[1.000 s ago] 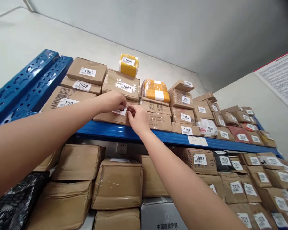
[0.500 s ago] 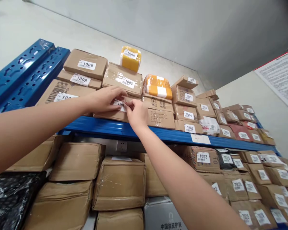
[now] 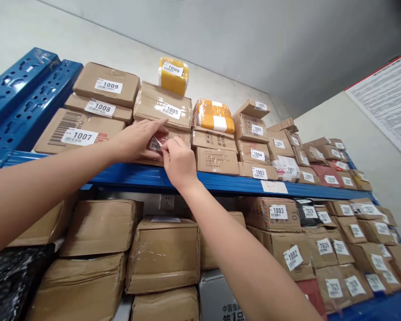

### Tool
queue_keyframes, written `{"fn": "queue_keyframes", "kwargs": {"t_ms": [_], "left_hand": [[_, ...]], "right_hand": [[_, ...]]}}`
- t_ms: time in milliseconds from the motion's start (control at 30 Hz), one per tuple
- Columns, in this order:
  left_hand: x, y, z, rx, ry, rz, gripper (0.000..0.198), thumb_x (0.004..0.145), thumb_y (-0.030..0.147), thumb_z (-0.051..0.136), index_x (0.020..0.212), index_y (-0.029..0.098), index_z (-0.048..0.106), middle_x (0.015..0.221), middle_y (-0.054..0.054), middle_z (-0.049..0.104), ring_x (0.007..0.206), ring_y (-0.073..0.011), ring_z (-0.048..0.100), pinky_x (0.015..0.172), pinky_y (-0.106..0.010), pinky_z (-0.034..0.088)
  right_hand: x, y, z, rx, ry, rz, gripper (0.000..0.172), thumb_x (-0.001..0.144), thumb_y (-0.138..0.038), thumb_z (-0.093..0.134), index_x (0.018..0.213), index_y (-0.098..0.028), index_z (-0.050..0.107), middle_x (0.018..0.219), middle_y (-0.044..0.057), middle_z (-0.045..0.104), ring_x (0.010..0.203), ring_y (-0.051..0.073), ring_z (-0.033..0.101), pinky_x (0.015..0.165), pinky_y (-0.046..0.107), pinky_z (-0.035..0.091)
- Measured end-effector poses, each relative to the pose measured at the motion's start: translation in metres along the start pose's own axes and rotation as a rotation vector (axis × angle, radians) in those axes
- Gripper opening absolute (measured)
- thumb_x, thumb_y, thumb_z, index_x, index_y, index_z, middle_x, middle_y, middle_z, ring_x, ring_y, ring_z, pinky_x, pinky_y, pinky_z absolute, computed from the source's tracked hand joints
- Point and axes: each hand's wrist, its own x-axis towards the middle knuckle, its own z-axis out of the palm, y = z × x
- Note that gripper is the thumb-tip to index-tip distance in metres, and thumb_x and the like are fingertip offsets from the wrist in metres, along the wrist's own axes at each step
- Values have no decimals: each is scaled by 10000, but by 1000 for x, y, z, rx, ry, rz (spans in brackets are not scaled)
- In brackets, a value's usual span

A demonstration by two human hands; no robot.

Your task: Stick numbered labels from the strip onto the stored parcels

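Note:
Both my arms reach up to the top shelf of a blue rack. My left hand point(image 3: 135, 138) lies with fingers spread on the front of a flat brown parcel point(image 3: 182, 137) at the shelf edge. My right hand point(image 3: 177, 160) pinches the right end of a small white number label point(image 3: 155, 143) on that parcel, which shows a red patch beside it. Above the parcel sits a taped box marked 1005 point(image 3: 163, 106). To the left lies a box marked 1007 point(image 3: 76, 131).
The blue shelf beam point(image 3: 220, 183) runs across under the parcels. Boxes 1008 point(image 3: 98, 109) and 1009 point(image 3: 107, 84) stack at left, a yellow packet 1006 point(image 3: 173, 75) on top. Several labelled boxes fill the shelf below. A blue upright point(image 3: 16, 102) stands at left; a notice point(image 3: 387, 102) hangs right.
The view has shifted so the parcels sit higher and further left. My right hand has moved left along the label, and my left hand's fingers have spread over the parcel front.

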Motion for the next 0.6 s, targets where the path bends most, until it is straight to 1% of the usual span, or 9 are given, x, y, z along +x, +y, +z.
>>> {"fn": "queue_keyframes", "kwargs": {"t_ms": [133, 267, 333, 400, 433, 467, 533, 567, 600], "left_hand": [[-1, 1, -3, -13, -9, -11, 1074, 613, 624, 686, 1443, 149, 198, 1294, -127, 553, 1184, -291, 487, 1010, -405, 369], [-2, 4, -4, -3, -4, 8, 1079, 649, 695, 604, 1440, 84, 198, 1290, -137, 557, 1165, -283, 496, 1001, -415, 373], [-1, 3, -3, -11, -9, 25, 1092, 651, 752, 531, 1432, 61, 205, 1289, -141, 557, 1154, -278, 500, 997, -438, 369], [0, -1, -2, -14, -6, 23, 1162, 582, 839, 456, 1417, 59, 245, 1276, -135, 564, 1143, -283, 500, 998, -464, 354], [0, -3, -2, -18, -10, 13, 1207, 535, 873, 423, 1411, 58, 261, 1270, -132, 566, 1138, -286, 499, 997, -472, 346], [0, -5, -2, -29, -15, -1, 1247, 496, 894, 395, 1410, 57, 264, 1264, -126, 565, 1131, -284, 500, 995, -472, 340], [-2, -5, -3, -71, -22, -32, 1271, 474, 904, 349, 1420, 61, 244, 1270, -110, 543, 1119, -280, 500, 980, -468, 337], [-3, -1, -4, -88, -16, -46, 1243, 502, 898, 322, 1423, 67, 241, 1283, -104, 520, 1125, -291, 491, 970, -471, 337], [-6, 6, -6, -95, 7, -57, 1192, 551, 885, 287, 1423, 73, 253, 1294, -96, 494, 1142, -310, 474, 965, -480, 333]], "right_hand": [[-6, 14, 4, 26, 28, -128, 257, 935, -159, 367, 729, -190, 518, 809, 64, 575, 801, 174, 546, 788, 300, 456], [-10, 24, 12, 94, 63, -270, 290, 952, -177, 338, 740, -193, 534, 820, 66, 582, 824, 163, 556, 813, 300, 478], [-14, 16, 12, 145, 84, -336, 291, 952, -167, 335, 760, -197, 551, 846, 60, 594, 857, 150, 567, 832, 289, 486], [-24, 1, 4, 205, 105, -375, 294, 959, -176, 330, 785, -204, 565, 868, 47, 603, 885, 130, 579, 844, 267, 493], [-32, -7, -3, 246, 125, -366, 285, 961, -184, 336, 799, -204, 570, 875, 41, 607, 896, 122, 583, 848, 258, 496], [-43, -14, -14, 300, 158, -328, 260, 960, -196, 357, 815, -202, 573, 878, 37, 612, 899, 115, 587, 847, 253, 501], [-73, -20, -44, 439, 272, -133, 143, 923, -196, 466, 834, -195, 577, 859, 25, 620, 873, 114, 596, 814, 258, 514], [-92, -17, -62, 510, 327, 15, 76, 887, -196, 536, 827, -196, 582, 834, 14, 618, 828, 114, 600, 772, 258, 520], [-113, -12, -81, 581, 376, 199, 39, 846, -194, 595, 809, -198, 586, 802, 2, 607, 765, 109, 597, 716, 251, 520]]}}
